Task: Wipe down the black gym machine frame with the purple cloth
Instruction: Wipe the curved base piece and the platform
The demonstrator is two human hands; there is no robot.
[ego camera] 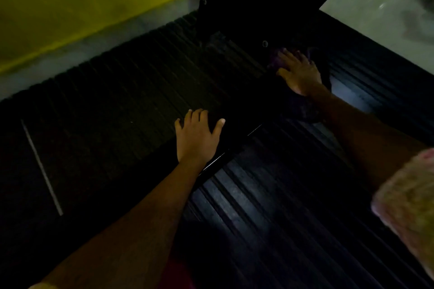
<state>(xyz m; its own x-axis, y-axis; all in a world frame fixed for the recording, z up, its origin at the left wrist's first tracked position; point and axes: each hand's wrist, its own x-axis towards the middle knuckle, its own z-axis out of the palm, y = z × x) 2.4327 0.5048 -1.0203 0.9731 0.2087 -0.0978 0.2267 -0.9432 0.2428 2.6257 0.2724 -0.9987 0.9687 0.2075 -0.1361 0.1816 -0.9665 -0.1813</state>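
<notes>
From the head camera, you look down into a dim scene with two bare hands, one cloth and one black machine. Your left hand lies flat, fingers spread and straight, on the low black bar of the gym machine frame, which runs diagonally across the ribbed black rubber mat. It holds nothing. Your right hand is farther away, fingers extended, pressing down on the purple cloth at the foot of the frame's upright black panel. The cloth is one bunched piece, showing just past the fingertips and again, darker, under the wrist. Two round bolts show on the panel, one near its upper left edge and one just beside the cloth. One thin pale strip lies on the mat at the left. A yellow wall stands beyond the mat.
</notes>
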